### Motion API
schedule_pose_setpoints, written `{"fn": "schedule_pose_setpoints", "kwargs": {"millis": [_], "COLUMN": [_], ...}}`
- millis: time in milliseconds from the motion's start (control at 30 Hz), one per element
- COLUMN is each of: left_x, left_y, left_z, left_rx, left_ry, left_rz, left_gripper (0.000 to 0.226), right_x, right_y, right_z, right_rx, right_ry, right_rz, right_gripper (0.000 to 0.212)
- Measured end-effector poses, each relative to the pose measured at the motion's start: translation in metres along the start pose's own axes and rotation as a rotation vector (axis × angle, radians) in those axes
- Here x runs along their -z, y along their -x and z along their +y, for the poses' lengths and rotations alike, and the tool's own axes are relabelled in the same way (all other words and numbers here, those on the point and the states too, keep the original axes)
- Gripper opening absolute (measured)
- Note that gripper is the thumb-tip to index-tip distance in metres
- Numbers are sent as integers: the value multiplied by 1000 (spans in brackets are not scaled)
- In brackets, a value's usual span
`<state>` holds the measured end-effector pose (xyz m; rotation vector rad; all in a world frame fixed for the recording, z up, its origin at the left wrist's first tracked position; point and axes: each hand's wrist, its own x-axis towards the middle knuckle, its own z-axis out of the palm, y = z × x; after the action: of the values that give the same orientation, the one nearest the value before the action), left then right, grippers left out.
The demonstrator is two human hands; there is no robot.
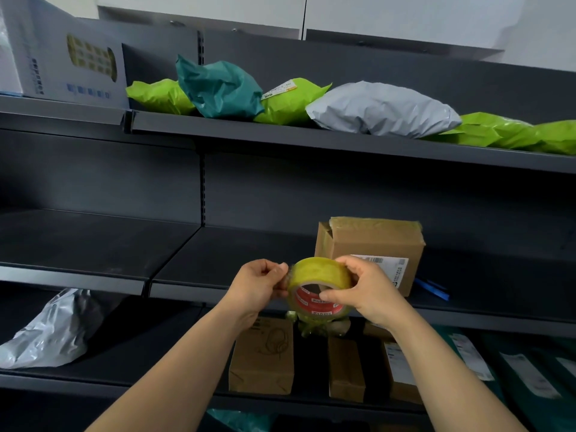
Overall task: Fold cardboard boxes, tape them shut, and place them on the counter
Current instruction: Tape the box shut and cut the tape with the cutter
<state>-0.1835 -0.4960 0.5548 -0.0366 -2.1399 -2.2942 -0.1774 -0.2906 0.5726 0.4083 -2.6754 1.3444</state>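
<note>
Dark shelves [249, 254] behind, right hand [369, 291] gripping the tape roll [318, 274], left hand [258, 285] pinching its end, I judge taping begins: next, a steady pull.

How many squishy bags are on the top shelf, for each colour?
Green bags: 4 (the two at the right overlap, so this is my best count)
Teal bag: 1
Grey bag: 1
Total: 6

Parcel storeroom: shelves [280, 141] of mailers [383, 109].
</note>
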Motion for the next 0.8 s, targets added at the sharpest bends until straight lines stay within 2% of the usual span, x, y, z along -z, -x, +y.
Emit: {"fn": "schedule_pose_setpoints", "kwargs": {"millis": [267, 500, 633, 800], "left_x": [-40, -81, -94, -95], "left_y": [-3, -15, -35, -65], "left_z": [18, 60, 72, 66], "left_rx": [-87, -196, -179, -80], "left_ry": [58, 160, 188, 203], "left_rz": [30, 26, 58, 135], "left_gripper": [19, 16, 18, 18], "right_x": [50, 114, 133, 130], "right_y": [13, 12, -16, -55], "right_z": [4, 4, 3, 12], "right_rx": [1, 129, 229, 281], "right_ry": [0, 161, 190, 292], "right_rz": [88, 338, 385, 361], "right_gripper": [38, 45, 46, 49]}}
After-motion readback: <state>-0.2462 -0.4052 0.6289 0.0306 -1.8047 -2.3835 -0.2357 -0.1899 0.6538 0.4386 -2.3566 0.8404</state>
